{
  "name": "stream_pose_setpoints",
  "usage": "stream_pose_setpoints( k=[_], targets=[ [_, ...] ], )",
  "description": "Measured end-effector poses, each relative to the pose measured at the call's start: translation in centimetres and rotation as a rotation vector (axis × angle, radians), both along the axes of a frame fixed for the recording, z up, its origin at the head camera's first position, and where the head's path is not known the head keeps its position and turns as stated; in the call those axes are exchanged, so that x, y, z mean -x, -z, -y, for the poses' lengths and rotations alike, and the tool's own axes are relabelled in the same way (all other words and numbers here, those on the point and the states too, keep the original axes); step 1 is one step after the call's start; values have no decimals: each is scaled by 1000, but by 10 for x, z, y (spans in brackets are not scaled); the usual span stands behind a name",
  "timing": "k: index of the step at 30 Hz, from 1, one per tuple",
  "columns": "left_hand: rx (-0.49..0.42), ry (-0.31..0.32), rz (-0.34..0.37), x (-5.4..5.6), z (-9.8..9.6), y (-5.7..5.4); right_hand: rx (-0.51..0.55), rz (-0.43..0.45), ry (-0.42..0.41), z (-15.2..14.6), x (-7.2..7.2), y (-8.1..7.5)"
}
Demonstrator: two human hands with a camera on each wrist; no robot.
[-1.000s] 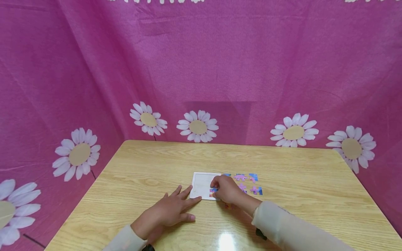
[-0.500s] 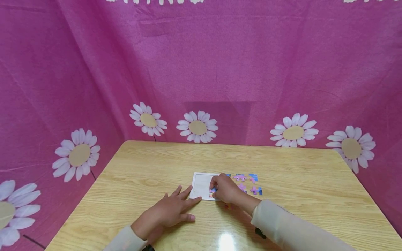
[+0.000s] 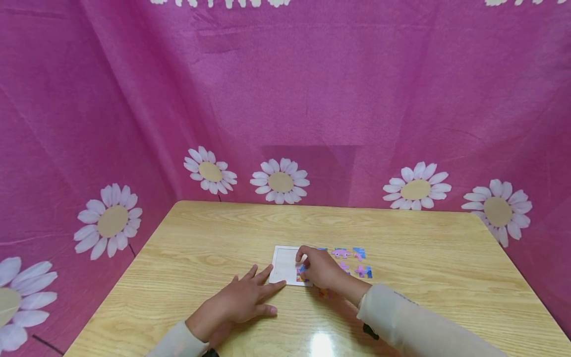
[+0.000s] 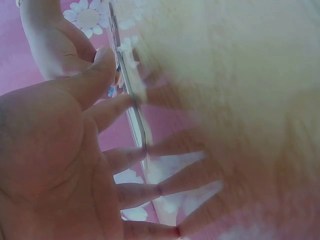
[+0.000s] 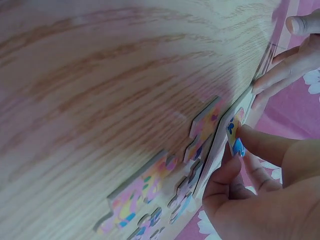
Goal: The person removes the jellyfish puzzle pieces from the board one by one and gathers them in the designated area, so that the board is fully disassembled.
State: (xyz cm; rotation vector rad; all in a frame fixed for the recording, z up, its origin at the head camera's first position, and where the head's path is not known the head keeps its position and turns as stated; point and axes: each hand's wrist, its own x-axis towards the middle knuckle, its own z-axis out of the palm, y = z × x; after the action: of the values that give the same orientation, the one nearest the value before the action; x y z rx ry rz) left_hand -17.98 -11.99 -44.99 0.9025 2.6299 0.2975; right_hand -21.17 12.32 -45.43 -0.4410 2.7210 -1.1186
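Note:
A white puzzle tray [image 3: 283, 260] lies flat on the table. Spread across its near left corner, my left hand [image 3: 243, 299] has straight fingers, with fingertips at the rim. In the left wrist view its palm [image 4: 45, 160] faces the camera. My right hand [image 3: 324, 271] is over the tray's right half, thumb and curled index finger at a colourful puzzle piece [image 5: 233, 123] in the near right part. The right wrist view shows the thumb on this piece, which the fingers pinch at its blue end. The right hand hides much of the tray's right side.
Several loose puzzle pieces lie right of the tray, among them a pink one with eyes [image 3: 341, 253] and a pink-and-blue one [image 3: 364, 271]. Another piece [image 5: 137, 195] lies nearer the person. A pink flowered cloth [image 3: 312, 99] hangs behind the wooden table [image 3: 424, 258].
The right hand's index finger has lifted slightly and shifted left, showing a little more of the piece by the thumb. The left hand stays in place.

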Motion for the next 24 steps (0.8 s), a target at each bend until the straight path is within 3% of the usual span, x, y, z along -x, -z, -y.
stream_pose_setpoints(
  k=[24],
  targets=[
    [2, 3, -11, 0, 0, 1, 52, 53, 74, 0, 3, 5]
  ],
)
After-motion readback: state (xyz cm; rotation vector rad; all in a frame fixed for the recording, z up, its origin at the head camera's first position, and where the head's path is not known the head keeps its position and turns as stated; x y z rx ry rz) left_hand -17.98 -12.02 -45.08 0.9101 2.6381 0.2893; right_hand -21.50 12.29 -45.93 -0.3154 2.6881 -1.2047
